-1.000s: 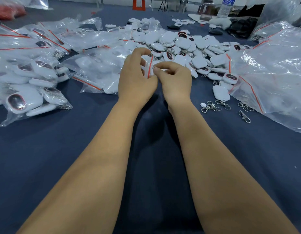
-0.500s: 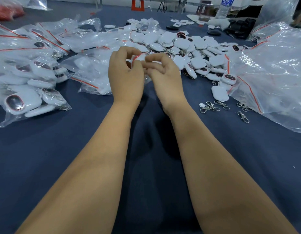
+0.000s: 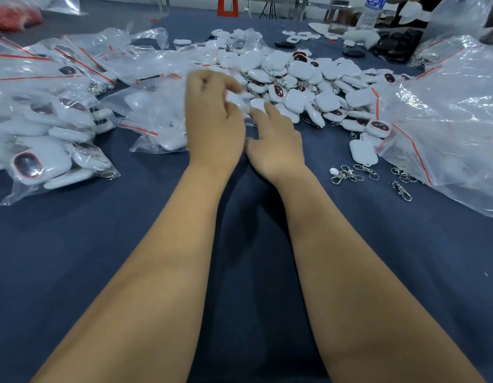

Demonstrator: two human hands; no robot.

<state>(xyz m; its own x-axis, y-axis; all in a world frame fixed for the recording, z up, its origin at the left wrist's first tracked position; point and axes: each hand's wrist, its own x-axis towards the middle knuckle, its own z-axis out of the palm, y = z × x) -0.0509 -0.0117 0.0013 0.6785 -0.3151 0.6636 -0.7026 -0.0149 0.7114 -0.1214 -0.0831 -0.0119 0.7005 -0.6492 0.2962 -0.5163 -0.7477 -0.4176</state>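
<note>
White and blurred, bagged fob [image 3: 235, 97] pinched in curled fingers of left hand [image 3: 213, 120], at 12 o'clock above navy cloth [image 3: 74, 244]. Right hand [image 3: 277, 146] just beside at 4 o'clock, fingers loose and apart, gripping nothing. Loose fob pile [image 3: 308, 84] at 1 o'clock, filled bags [image 3: 46, 134] at 9 o'clock, keyring clips [image 3: 350, 172] at 3 o'clock.

table [image 3: 74, 258]: matt dark-blue cloth | fobs [image 3: 296, 99]: glossy white plastic | bags [image 3: 446, 111]: clear shiny film | clips [image 3: 347, 174]: bright metal
</note>
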